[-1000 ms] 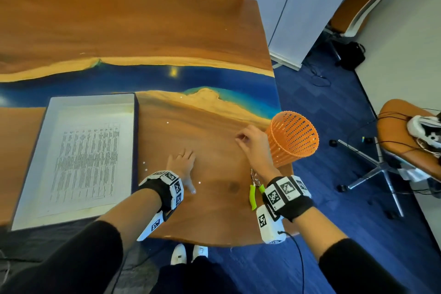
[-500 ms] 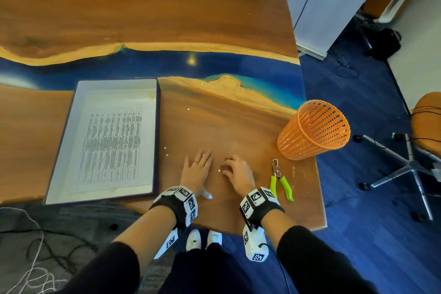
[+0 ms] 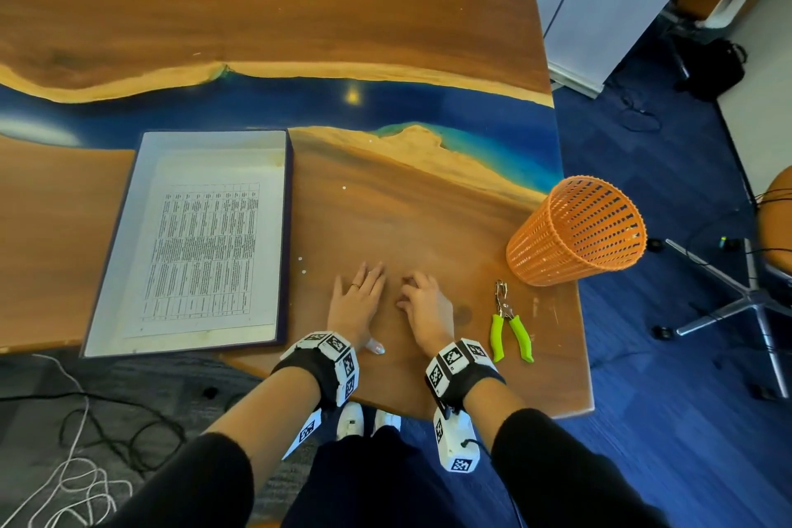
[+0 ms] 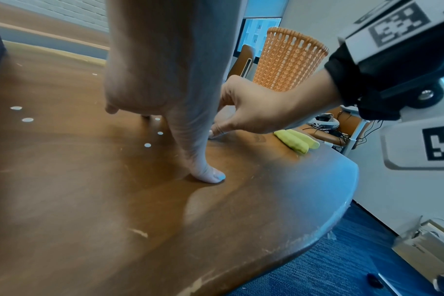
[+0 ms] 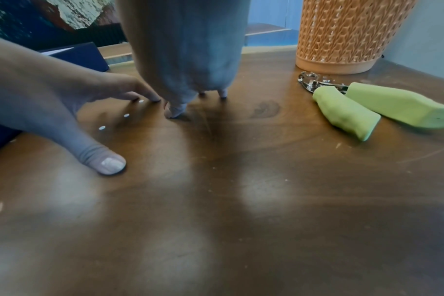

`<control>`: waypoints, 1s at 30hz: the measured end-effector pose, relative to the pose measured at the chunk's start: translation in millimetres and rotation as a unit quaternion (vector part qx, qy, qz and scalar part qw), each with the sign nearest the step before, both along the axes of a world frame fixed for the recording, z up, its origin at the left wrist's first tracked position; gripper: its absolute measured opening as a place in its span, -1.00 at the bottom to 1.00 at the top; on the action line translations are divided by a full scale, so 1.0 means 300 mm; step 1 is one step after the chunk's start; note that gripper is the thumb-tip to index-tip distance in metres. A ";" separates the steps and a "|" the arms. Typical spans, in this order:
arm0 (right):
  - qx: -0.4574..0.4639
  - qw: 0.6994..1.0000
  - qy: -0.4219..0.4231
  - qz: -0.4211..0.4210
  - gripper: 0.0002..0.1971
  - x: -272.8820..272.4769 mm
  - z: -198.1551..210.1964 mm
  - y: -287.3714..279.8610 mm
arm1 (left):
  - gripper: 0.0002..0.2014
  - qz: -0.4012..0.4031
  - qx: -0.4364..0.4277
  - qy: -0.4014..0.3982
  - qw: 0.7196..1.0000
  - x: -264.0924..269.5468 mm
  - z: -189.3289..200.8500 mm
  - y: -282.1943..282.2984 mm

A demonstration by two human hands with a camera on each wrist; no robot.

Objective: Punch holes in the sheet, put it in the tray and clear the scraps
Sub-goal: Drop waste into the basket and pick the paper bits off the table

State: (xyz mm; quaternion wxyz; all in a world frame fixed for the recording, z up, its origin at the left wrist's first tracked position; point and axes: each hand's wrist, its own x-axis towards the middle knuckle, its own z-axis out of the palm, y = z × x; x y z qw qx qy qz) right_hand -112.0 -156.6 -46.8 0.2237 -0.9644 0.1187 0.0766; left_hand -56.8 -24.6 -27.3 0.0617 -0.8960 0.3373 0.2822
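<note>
The printed sheet [image 3: 205, 253] lies flat in the white tray [image 3: 214, 141] at the left. Small white paper scraps [image 3: 300, 258] dot the wooden table [image 3: 385, 227] beside the tray, with more scraps [image 4: 147, 145] under my left palm. My left hand [image 3: 358, 300] rests on the table with straight fingers and its thumb tip down. Close to its right, my right hand [image 3: 422, 304] is curled, and its thumb and forefinger pinch a scrap [image 4: 210, 132] at the table surface. The green-handled hole punch [image 3: 510, 326] lies to the right of both hands.
An orange mesh basket [image 3: 574, 231] stands near the table's right edge, just beyond the punch. The table's front edge [image 3: 471, 412] runs right under my wrists. Cables lie on the floor at the lower left, and an office chair base stands at the right.
My right hand has come back from the orange basket and settled beside the left hand. The scrap that lay by its fingertips half a second ago is now under them.
</note>
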 end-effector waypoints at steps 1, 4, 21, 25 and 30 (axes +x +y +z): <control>-0.008 1.000 -0.002 0.005 -0.80 0.001 -0.002 0.003 | 0.26 0.000 -0.001 0.000 1.000 0.000 -0.001 0.001; -0.046 0.999 -0.004 0.025 -0.78 0.007 -0.013 0.009 | 0.26 0.001 -0.001 0.001 1.000 0.000 0.001 0.002; 0.055 0.998 -0.030 -0.014 -0.88 -0.009 -0.001 -0.051 | 0.26 -0.005 0.008 -0.003 1.000 -0.007 0.014 -0.002; 0.044 0.999 -0.018 0.004 -0.84 -0.007 0.006 -0.043 | 0.24 -0.004 0.008 -0.002 1.000 -0.005 0.014 -0.003; 0.019 1.000 -0.017 0.017 -0.85 -0.008 0.003 -0.031 | 0.25 -0.002 0.008 -0.002 1.000 -0.005 0.006 -0.003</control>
